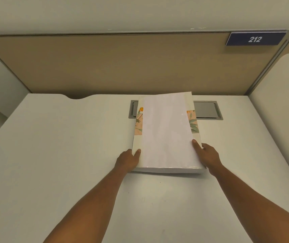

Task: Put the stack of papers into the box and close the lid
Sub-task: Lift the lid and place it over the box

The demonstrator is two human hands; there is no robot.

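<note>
The stack of papers (167,132) lies skewed on the floral box (194,126), whose lid looks shut, my left hand (128,159) and right hand (208,156) pinching its near corners, so sheets may slide off onto the desk (61,155) if I tilt it.

The stack of papers (167,132) hides most of the box (137,144) and the middle of the grey desk hatch (207,109).

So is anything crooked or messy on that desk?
Slightly. The papers sit turned a little on top of the floral box, not lined up with its edges. Both hands, left hand and right hand, grip the near corners. Nothing looks spilled or damaged.
</note>
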